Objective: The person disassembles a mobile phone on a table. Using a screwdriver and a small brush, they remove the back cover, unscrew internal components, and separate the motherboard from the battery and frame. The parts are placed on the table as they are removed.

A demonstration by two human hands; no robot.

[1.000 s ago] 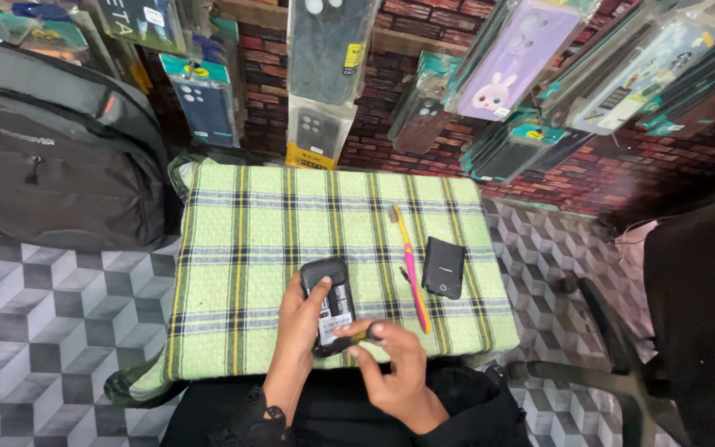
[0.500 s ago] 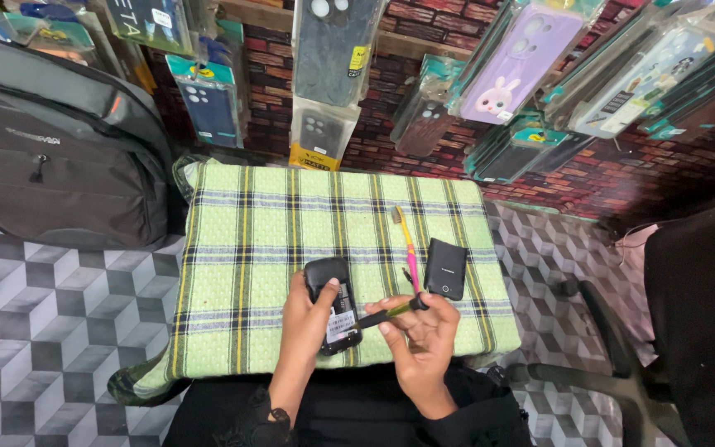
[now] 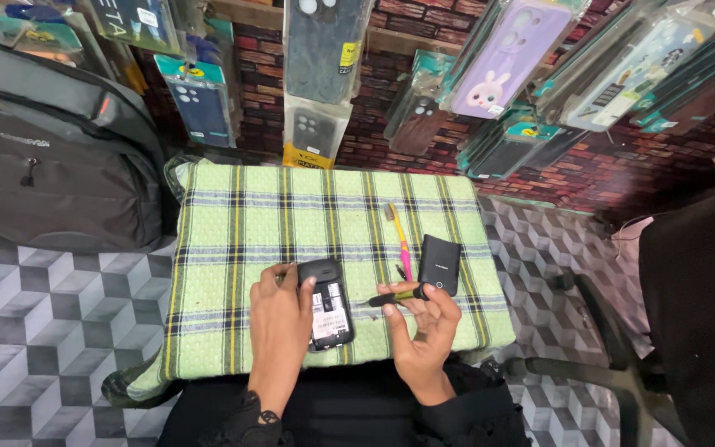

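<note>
Head view, looking down. A small worktop [image 3: 233, 248] covered in a green plaid cloth, with grey patterned floor tiles on both sides.

Left hand [image 3: 279, 319]: lies palm-down on the cloth, fingers spread loosely, fingertips resting against the left edge and top corner of an opened phone [image 3: 326, 302]. It is a steadying touch, not a closed grasp. The phone lies flat with its back off; a white label and dark inner parts show, but the detail is too small to read out. Its lower left edge is hidden under the hand.

Right hand [image 3: 424, 327]: thumb and forefinger are pinched on a thin tool [image 3: 391, 298] with a green-yellow grip, the other fingers half curled. The dark tip sticks out to the left, just short of the phone's right edge; whether it touches the phone cannot be told. The rear of the handle is covered by the fingers.

Just right of that hand, a flat black cover [image 3: 439, 265] lies on the cloth, its lower corner touching or overlapped by the fingertips. A pink and yellow toothbrush [image 3: 400, 240] lies lengthwise between phone and cover, its lower end close to the tool.

Lower frame: dark sleeves and lap, cut off by the edge. Left: a grey backpack [image 3: 51, 157], partly out of frame. Behind: a brick wall hung with packaged phone cases [image 3: 490, 66], tops cropped. Right: a dark chair [image 3: 688, 314], only partly seen.
</note>
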